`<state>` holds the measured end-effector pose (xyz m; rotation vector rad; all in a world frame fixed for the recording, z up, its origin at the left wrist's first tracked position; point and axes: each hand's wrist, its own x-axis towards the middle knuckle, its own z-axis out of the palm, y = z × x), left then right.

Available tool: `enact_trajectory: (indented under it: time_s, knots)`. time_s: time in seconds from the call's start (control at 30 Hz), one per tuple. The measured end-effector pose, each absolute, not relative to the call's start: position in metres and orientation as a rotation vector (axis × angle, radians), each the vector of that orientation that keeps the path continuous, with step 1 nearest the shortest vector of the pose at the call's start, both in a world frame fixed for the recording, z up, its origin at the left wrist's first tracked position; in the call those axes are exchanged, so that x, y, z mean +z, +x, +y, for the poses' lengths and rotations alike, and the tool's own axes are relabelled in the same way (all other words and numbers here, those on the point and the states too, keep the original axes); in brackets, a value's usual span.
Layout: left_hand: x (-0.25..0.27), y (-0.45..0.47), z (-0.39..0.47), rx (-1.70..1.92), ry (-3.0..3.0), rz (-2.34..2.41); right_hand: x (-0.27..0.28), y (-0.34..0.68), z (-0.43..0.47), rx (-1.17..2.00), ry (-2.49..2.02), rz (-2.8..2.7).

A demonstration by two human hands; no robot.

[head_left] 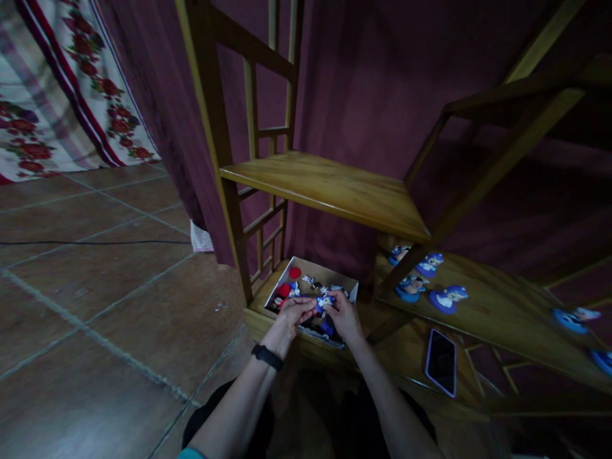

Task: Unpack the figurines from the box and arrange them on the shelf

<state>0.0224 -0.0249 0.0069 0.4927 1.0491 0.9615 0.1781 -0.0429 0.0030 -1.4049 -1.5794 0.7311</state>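
Observation:
Over an open cardboard box (351,290), my left hand (297,311) and my right hand (343,313) meet at one small blue-and-white figurine (324,302). The fingertips of both hands are closed on it from either side. Below and around them, the box holds several more small figurines and round pieces, among them a red disc (295,272) and a dark blue piece (327,327). A black band sits on my left wrist. Fine details of the held figurine are too small to make out.
The box stands on the lowest board of a wooden shelf unit (325,188). To the right, several blue-based figurines (448,298) stand on another shelf board. A phone (440,362) lies on the low board below them. A dark cable (95,243) crosses the tiled floor.

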Motion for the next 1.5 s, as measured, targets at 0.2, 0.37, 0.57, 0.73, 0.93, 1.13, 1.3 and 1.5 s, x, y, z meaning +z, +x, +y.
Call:
enact_trajectory:
  time_s: [0.2, 0.37, 0.57, 0.73, 0.93, 1.13, 1.3, 1.5]
  knots:
    - [0.004, 0.025, -0.028, 0.983, 0.512, 1.083, 0.007, 0.174, -0.048, 0.699, -1.462, -1.594]
    - [0.001, 0.021, -0.028, 0.921, 0.515, 1.048, 0.010, 0.176, -0.053, 0.718, -1.425, -1.639]
    - [-0.002, 0.019, -0.026, 0.950, 0.443, 0.995, 0.009, 0.178, -0.053, 0.838, -1.311, -1.631]
    - [0.000, 0.027, -0.028, 0.965, 0.499, 0.972, 0.012, 0.180, -0.052, 0.667, -1.305, -1.696]
    - [0.003, 0.034, -0.030, 1.001, 0.580, 0.907, 0.015, 0.179, -0.052, 0.467, -1.400, -1.711]
    - [0.003, 0.035, -0.029, 1.068, 0.604, 0.927, 0.015, 0.177, -0.050, 0.468, -1.455, -1.695]
    - [0.007, 0.035, -0.032, 1.064, 0.636, 1.004, 0.010, 0.178, -0.046, 0.576, -1.478, -1.642]
    - [0.004, 0.038, -0.033, 1.091, 0.652, 1.067, -0.005, 0.180, -0.038, 0.771, -1.503, -1.504]
